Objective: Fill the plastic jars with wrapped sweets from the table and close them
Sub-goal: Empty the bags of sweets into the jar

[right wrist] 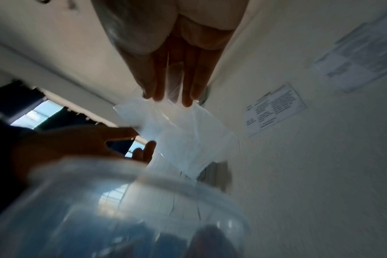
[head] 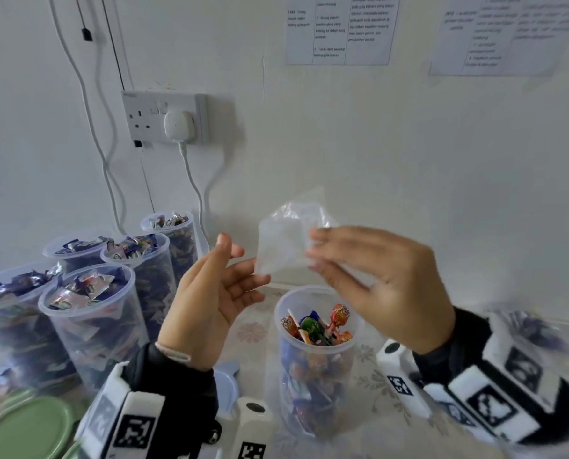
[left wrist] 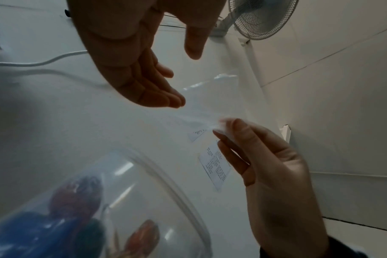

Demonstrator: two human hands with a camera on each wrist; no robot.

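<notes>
An open clear jar (head: pixel 312 385) with lollipops and wrapped sweets stands at the table's middle, its rim just below both hands. Above it my right hand (head: pixel 313 255) pinches an empty clear plastic bag (head: pixel 284 241) between thumb and fingers. My left hand (head: pixel 243 260) is open, palm up, with straight fingertips at the bag's lower left corner. In the left wrist view the left hand (left wrist: pixel 175 87) reaches toward the bag (left wrist: pixel 212 97) pinched by the right hand (left wrist: pixel 219 126). The right wrist view shows the right hand's fingers (right wrist: pixel 188 97) on the bag (right wrist: pixel 179 137), over the blurred jar (right wrist: pixel 126 200).
Several open jars (head: pixel 91 313) packed with wrapped sweets stand at the left. Green lids (head: pixel 21 429) lie at the front left and a pale blue lid (head: pixel 228 382) beside the middle jar. A wall socket with a plugged cable (head: pixel 180 124) is behind.
</notes>
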